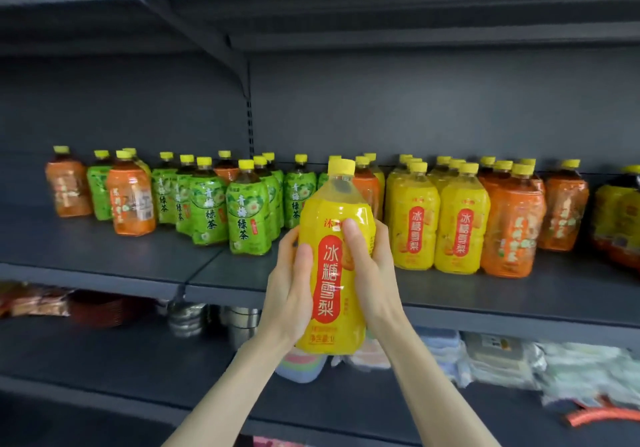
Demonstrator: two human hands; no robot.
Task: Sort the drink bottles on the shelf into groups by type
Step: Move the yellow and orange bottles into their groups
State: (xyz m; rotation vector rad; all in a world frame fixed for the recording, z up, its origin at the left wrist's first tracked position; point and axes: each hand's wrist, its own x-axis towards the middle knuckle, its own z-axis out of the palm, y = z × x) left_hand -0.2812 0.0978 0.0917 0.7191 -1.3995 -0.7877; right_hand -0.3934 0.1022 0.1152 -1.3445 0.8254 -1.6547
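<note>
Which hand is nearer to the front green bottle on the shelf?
Left. The left hand grips the held yellow bottle on the side toward the green bottle; the right hand grips its far side.

The front yellow bottle (337, 204) carries a red oval label (327, 273) reading 冰糖雪梨 in white, top to bottom; the small print near its base is too blurred to read. The yellow shelf bottles (415, 228) show the same 冰糖雪梨. The green bottles (248, 218) read 青梅 above 绿茶. Lettering on the orange bottles (512, 238) is unreadable.
</note>
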